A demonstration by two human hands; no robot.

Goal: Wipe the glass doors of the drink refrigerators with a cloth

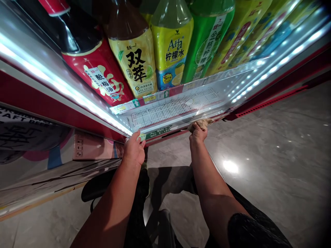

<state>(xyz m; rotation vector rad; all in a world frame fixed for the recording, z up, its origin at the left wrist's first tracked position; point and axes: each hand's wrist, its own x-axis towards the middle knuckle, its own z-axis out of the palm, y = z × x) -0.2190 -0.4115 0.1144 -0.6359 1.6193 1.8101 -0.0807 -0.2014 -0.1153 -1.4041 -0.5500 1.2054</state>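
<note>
My right hand (pixel 198 133) is closed on a crumpled beige cloth (pixel 203 124), held against the lower front edge of a lit drinks cooler. My left hand (pixel 134 148) rests at the left end of that same edge, fingers apart, near a green label strip (pixel 160 131), and holds nothing. Just behind the edge lies a white wire rack (pixel 170 109) on the cooler's low level. Above it, a shelf holds a red-labelled bottle (pixel 97 77), a yellow-labelled bottle (pixel 137 63), a lemon drink bottle (pixel 172 51) and a green bottle (pixel 208 41).
Price tags (pixel 150 99) run along the shelf front. Bright light strips line both cooler sides. A pink carton (pixel 93 146) and a large printed can shape (pixel 28 132) stand at the left. Grey glossy floor (pixel 274 165) spreads below and right. My legs are close beneath.
</note>
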